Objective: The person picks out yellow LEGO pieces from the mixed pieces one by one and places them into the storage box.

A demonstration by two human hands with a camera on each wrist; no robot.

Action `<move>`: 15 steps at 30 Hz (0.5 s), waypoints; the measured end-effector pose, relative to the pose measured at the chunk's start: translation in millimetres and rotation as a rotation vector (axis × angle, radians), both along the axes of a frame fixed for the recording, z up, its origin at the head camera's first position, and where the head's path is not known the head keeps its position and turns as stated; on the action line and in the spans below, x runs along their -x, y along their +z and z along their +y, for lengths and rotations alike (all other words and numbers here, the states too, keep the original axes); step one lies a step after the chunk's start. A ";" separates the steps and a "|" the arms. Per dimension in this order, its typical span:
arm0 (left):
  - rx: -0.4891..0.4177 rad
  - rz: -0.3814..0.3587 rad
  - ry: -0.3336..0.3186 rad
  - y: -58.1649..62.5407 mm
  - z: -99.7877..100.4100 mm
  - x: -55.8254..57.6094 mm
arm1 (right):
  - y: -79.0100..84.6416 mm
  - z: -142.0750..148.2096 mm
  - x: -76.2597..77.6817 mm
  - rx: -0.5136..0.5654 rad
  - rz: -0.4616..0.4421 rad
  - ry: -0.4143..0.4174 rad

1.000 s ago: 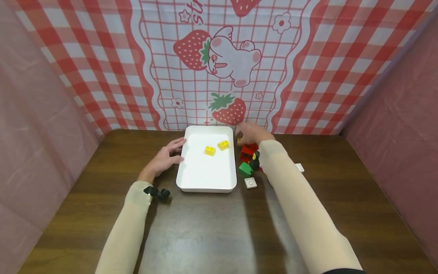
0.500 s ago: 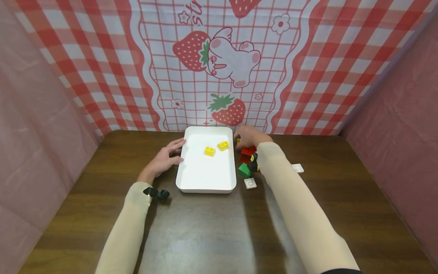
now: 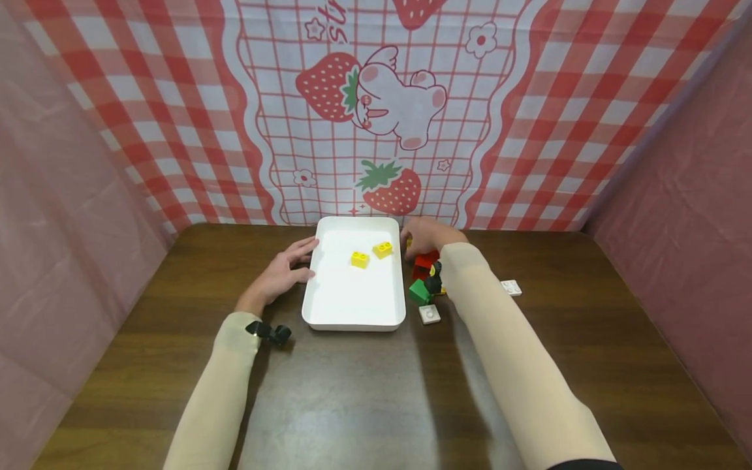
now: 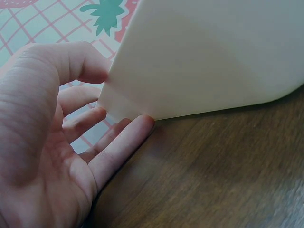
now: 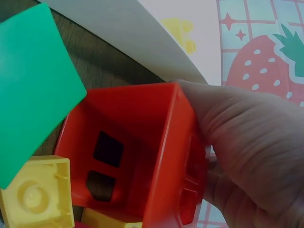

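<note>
A white tray (image 3: pixel 352 300) stands mid-table, holding two yellow bricks (image 3: pixel 360 260). My left hand (image 3: pixel 279 271) rests against its left side; in the left wrist view the fingertips (image 4: pixel 144 124) touch the tray wall. Beyond the tray's right side, my right hand (image 3: pixel 431 234) has its fingers curled about a small yellow brick (image 3: pixel 408 242), mostly hidden by them. Right by that hand lies a hollow red block (image 3: pixel 423 264), its window openings showing in the right wrist view. That view hides the fingertips behind the red block (image 5: pixel 118 109).
A green block (image 3: pixel 420 292), a white square piece (image 3: pixel 429 314) and a white studded brick (image 3: pixel 512 288) lie right of the tray. Another yellow block (image 5: pixel 35 192) sits beside the red one. A checked cloth (image 3: pixel 194 117) hangs behind the table, with pink cloth at both sides.
My right hand has shifted slightly left and its forearm too, uncovering more of the white studded brick. The left hand and the tray stay put.
</note>
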State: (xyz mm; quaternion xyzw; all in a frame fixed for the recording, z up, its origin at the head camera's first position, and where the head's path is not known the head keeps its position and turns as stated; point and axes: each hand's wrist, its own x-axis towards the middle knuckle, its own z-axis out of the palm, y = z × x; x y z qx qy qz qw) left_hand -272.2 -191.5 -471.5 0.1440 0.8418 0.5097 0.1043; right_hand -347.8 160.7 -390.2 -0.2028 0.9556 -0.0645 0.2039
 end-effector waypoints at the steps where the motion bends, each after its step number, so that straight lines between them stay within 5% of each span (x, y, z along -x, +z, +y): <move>1: -0.001 -0.003 0.001 0.0 0.3 0.0 | -0.1 -0.1 0.6 -0.004 -0.003 0.008; 15: -0.005 -0.028 0.010 -0.3 0.6 0.1 | 3.4 -2.3 -3.8 -0.014 -0.076 0.024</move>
